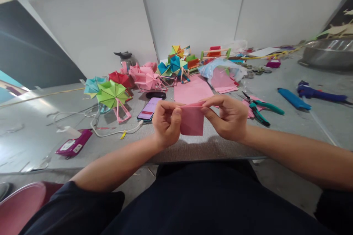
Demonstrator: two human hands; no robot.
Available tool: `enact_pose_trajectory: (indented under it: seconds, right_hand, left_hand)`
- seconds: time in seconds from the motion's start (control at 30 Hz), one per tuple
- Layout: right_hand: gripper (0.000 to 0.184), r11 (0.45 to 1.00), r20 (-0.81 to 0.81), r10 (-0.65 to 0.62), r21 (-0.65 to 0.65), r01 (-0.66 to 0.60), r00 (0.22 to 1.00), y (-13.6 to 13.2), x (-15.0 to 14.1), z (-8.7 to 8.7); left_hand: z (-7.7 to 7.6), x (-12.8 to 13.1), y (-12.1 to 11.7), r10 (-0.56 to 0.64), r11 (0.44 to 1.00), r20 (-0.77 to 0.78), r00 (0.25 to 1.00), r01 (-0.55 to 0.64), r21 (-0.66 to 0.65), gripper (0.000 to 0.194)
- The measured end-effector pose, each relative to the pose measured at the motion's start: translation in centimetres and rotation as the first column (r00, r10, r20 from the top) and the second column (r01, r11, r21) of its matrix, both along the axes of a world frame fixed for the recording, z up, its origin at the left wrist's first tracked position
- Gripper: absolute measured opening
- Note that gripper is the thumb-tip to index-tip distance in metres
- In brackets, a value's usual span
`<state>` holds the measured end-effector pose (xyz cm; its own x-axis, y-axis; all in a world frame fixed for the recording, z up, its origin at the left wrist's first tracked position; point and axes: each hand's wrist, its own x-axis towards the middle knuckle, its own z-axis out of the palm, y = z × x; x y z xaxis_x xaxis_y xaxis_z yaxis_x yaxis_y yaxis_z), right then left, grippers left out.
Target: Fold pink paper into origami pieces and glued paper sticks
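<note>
A small pink paper piece [192, 122] hangs upright between my two hands, above the near edge of the table. My left hand [168, 123] pinches its upper left corner between thumb and curled fingers. At the upper right corner, my right hand [227, 115] pinches the same piece with thumb and forefinger. A thin fold or edge runs along its top between the fingertips. Behind it, a larger pink sheet [193, 90] lies on the grey table [220, 148].
Left of my hands are a phone [150, 109] with a white cable, a purple power adapter [74, 143] and a green paper wheel [111, 93]. Pink paper models [146, 77] stand behind. Pliers [257, 108], a blue glue gun [320, 91] and a metal bowl [329, 55] lie rightward.
</note>
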<state>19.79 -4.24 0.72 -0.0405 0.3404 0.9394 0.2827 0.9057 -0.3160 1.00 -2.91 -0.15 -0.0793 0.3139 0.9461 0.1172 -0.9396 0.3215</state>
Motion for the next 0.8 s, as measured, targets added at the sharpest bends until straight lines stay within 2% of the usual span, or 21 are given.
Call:
enact_pose_trajectory:
  seconds: [0.1, 0.27, 0.57, 0.63, 0.8]
  right_hand:
    - [0.006, 0.999, 0.027, -0.031, 0.02, 0.031, 0.999, -0.09, 0.14, 0.24]
    - [0.006, 0.997, 0.059, -0.054, 0.052, 0.051, 0.997, -0.11, 0.32, 0.5]
    - [0.009, 0.995, 0.051, -0.07, 0.077, 0.066, 0.996, 0.31, 0.53, 0.02]
    - [0.009, 0.997, 0.056, -0.044, 0.073, 0.04, 0.997, 0.34, 0.6, 0.12]
    - [0.02, 0.99, 0.108, 0.124, 0.061, -0.131, 0.986, 0.73, 0.83, 0.91]
  left_hand:
    - [-0.14, -0.29, 0.04, -0.013, 1.0, -0.029, 0.999, 0.012, -0.025, 0.013]
    - [0.19, -0.94, -0.09, 0.025, 0.999, -0.169, 0.985, -0.022, 0.023, 0.014]
    - [0.38, -0.84, 0.07, 0.056, 0.995, -0.192, 0.98, -0.04, 0.088, 0.017]
    - [0.37, -0.82, 0.14, 0.055, 0.995, -0.191, 0.98, -0.038, 0.091, 0.017]
    - [0.33, -0.86, 0.36, 0.012, 0.997, -0.168, 0.986, 0.0, 0.071, 0.019]
